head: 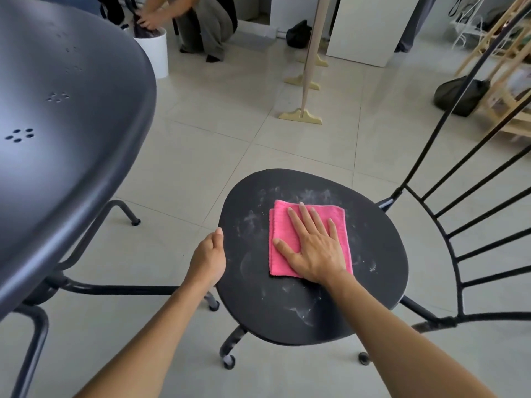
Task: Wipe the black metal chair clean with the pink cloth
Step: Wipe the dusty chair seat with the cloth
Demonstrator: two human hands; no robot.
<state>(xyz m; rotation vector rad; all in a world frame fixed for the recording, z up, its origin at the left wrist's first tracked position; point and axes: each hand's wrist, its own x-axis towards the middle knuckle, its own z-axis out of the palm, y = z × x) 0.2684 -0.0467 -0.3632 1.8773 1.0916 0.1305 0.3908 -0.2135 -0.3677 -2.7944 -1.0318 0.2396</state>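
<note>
The black metal chair (258, 297) stands in front of me, its round seat smeared with white dust and its wire backrest off to the right. A folded pink cloth (280, 254) lies flat on the middle of the seat. My right hand (313, 245) presses down on the cloth with the palm flat and the fingers spread. My left hand (208, 261) grips the seat's left rim, thumb on top.
A large black metal table (63, 145) fills the left side, its legs reaching toward the chair. Further back are a crouching person (201, 21) at a white bucket (155, 50), a wooden stand (304, 81), a black bag (459, 94) and a wooden rack (511, 81).
</note>
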